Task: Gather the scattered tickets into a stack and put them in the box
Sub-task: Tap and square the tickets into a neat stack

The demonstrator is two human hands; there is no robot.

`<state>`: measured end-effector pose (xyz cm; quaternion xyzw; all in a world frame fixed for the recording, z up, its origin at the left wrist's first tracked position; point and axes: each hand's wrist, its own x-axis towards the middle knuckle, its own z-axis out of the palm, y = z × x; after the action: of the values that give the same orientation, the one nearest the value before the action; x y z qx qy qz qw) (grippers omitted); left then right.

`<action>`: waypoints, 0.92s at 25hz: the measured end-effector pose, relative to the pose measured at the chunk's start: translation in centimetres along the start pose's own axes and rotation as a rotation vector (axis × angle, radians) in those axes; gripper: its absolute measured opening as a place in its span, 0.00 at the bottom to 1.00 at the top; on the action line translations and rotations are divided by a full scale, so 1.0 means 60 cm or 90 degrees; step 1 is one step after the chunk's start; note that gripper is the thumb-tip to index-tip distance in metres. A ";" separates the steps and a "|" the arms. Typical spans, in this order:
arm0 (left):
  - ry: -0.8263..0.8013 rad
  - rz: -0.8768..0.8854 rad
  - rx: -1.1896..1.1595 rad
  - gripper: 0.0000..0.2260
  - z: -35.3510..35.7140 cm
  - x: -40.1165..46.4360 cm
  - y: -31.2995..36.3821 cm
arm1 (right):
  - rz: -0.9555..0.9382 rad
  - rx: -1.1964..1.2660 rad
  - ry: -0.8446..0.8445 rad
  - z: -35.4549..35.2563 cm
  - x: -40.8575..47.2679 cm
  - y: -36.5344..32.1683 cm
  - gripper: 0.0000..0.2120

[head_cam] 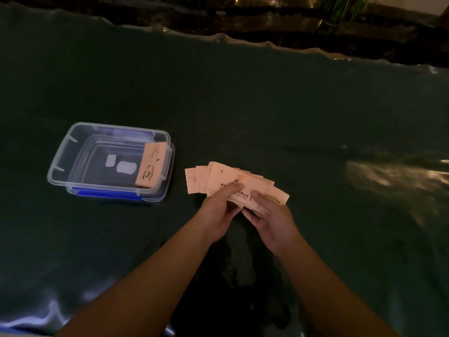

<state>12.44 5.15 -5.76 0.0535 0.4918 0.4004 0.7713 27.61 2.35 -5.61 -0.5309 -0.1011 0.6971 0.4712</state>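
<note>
Both hands meet near the middle of the table [267, 105], a dark green glossy sheet covering it, wrinkled along the far edge. Left hand [220, 210] is closed around the near-left part of a fanned bunch of tickets [226, 177] — thumb pressed on top of the printed face, other fingers curled underneath and hidden. Right hand [272, 217] pinches the near-right part of the same bunch, thumb on top, fingers below; grip is tight, no gap showing between thumb and paper. Tickets are pale orange with dark print, spread unevenly like a fan, far ends splaying out to the left and right, not squared into a neat stack yet. Cannot tell if the bunch is lifted off the sheet or resting on it. Box [73, 152] — clear plastic, lidless, blue clip along its near side and another at the far side — sits toward the left side of the table, well apart from the hands. One ticket in the box [151, 164] leans against the right wall inside, tilted, its near end down by the near-right corner. Two white patches show on the box floor, could be labels or reflections, unclear. Bare forearms enter from the near edge. Lighting is dim, print unreadable.
</note>
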 end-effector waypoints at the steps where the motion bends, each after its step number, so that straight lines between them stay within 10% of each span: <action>1: 0.007 -0.006 0.005 0.18 0.005 0.004 0.003 | 0.013 -0.005 0.002 -0.003 0.010 -0.008 0.27; 11: 0.154 -0.111 0.043 0.23 0.010 0.052 0.011 | 0.155 -0.190 0.059 0.005 0.104 -0.062 0.20; 18: 0.343 -0.049 0.701 0.45 -0.059 0.021 0.089 | 0.166 -0.273 0.107 0.018 0.121 -0.065 0.20; 23: 0.340 0.002 0.635 0.56 -0.053 0.043 0.092 | 0.162 -0.301 0.124 0.017 0.127 -0.066 0.19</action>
<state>7.26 9.63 -6.60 0.3090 0.7993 0.1201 0.5012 28.98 10.64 -7.55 -0.6989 -0.1474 0.6534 0.2507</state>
